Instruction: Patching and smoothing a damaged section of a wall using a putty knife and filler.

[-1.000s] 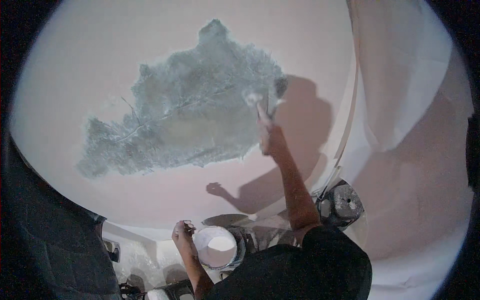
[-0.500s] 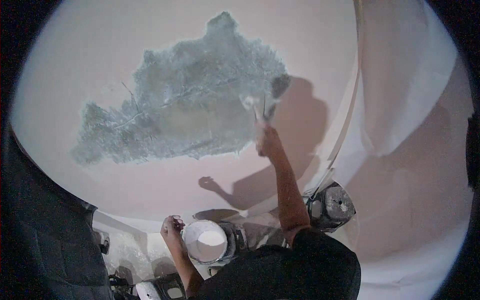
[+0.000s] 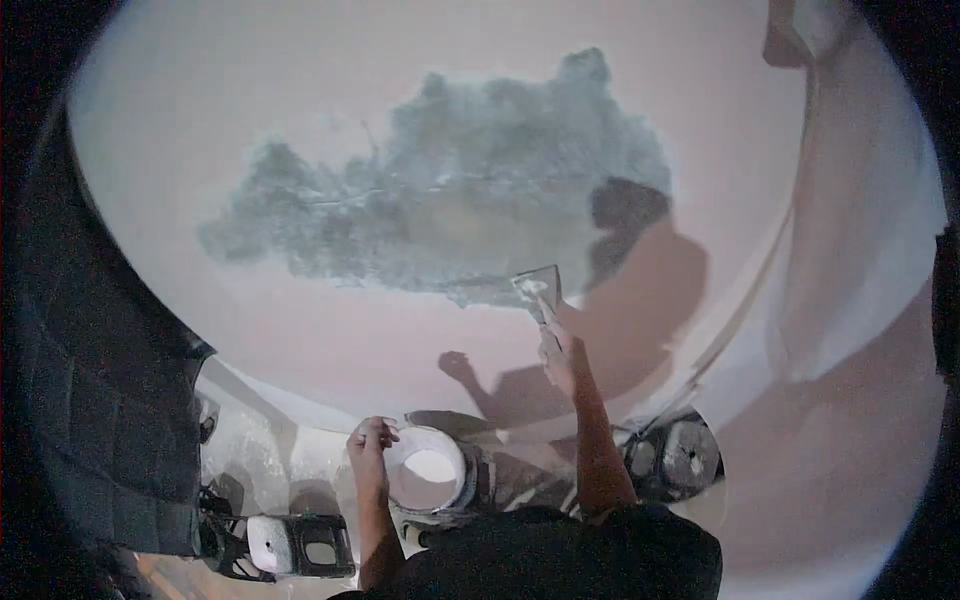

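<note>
My right hand [image 3: 562, 355] is wrapped round the handle of a putty knife [image 3: 540, 288]. Its wide blade, with white paste on it, lies at the lower edge of a rough grey-green patch [image 3: 470, 225] on the pale pinkish wall [image 3: 370, 335]. Whether the blade presses on the surface cannot be made out. Lower down, my left hand [image 3: 372, 442] hovers by the left rim of a white bucket [image 3: 458, 455], its fingers curled in with nothing visible in them. White material shows inside the bucket.
A dark stool with a pale, spattered top [image 3: 690, 455] stands at the lower right, and another dark stool [image 3: 320, 550] at the lower left. Pale sheeting [image 3: 870, 190] hangs along the right side. Dark panelled material [image 3: 110, 400] covers the left. My shadow falls across the patch's right end.
My right hand has brought the putty knife down from the right part of the patch to its lower edge. The view has shifted, and the patch now appears further right.
</note>
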`<act>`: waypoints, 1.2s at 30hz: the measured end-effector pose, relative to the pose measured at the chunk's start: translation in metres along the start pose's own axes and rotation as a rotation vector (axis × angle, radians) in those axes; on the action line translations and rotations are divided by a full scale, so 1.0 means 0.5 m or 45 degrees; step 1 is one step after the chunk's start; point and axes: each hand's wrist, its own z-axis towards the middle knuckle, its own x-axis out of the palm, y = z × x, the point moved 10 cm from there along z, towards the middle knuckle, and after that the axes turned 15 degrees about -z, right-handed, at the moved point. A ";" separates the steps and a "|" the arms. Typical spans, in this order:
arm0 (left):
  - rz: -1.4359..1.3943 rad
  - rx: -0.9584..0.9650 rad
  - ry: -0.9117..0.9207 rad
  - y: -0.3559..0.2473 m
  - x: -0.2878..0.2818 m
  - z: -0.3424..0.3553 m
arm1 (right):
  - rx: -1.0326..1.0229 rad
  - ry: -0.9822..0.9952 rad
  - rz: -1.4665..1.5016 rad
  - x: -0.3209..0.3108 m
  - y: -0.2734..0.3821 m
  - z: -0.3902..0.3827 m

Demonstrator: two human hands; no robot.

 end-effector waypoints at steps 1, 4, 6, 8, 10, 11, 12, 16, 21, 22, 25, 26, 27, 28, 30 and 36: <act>0.037 0.001 0.002 -0.002 -0.008 -0.001 | -0.031 -0.006 0.020 0.007 0.011 0.005; 0.083 0.066 -0.070 -0.028 -0.035 -0.011 | -0.178 -0.086 0.037 0.027 0.081 0.011; -0.012 0.077 -0.098 -0.037 -0.057 -0.018 | -0.321 -0.251 -0.100 0.046 0.096 0.032; -0.014 0.068 -0.111 -0.048 -0.075 -0.020 | -0.461 -0.417 -0.241 0.055 0.141 0.047; -0.005 0.058 -0.134 -0.060 -0.112 -0.025 | -0.563 -0.522 -0.163 0.063 0.215 0.064; 0.044 0.042 -0.145 -0.065 -0.134 -0.024 | -0.470 -0.446 -0.212 0.069 0.236 0.090; 0.093 0.024 -0.150 -0.071 -0.154 -0.023 | -0.373 -0.374 -0.262 0.065 0.271 0.108; 0.094 0.023 -0.178 -0.121 -0.220 0.006 | -0.460 -0.492 -0.327 0.062 0.388 0.153; 0.119 0.049 -0.082 -0.193 -0.286 0.060 | -0.410 -0.379 -0.217 0.266 0.338 0.141; 0.105 0.048 -0.057 -0.205 -0.297 0.077 | -0.432 -0.443 -0.264 0.290 0.345 0.133; 0.157 0.066 0.019 -0.231 -0.353 0.125 | -0.412 -0.577 -0.406 0.308 0.358 0.176; 0.151 0.056 0.048 -0.236 -0.377 0.136 | -0.377 -0.620 -0.487 0.303 0.366 0.201; 0.187 0.081 0.034 -0.251 -0.404 0.145 | -0.228 -0.482 -0.548 0.311 0.386 0.237; 0.223 0.111 0.010 -0.264 -0.436 0.156 | -0.228 -0.487 -0.554 0.322 0.423 0.224; 0.181 0.091 -0.025 -0.244 -0.513 0.181 | -0.252 -0.475 -0.034 0.342 0.467 0.197; 0.074 -0.077 -0.009 -0.217 -0.603 0.228 | -0.257 -0.680 -0.247 0.376 0.408 0.188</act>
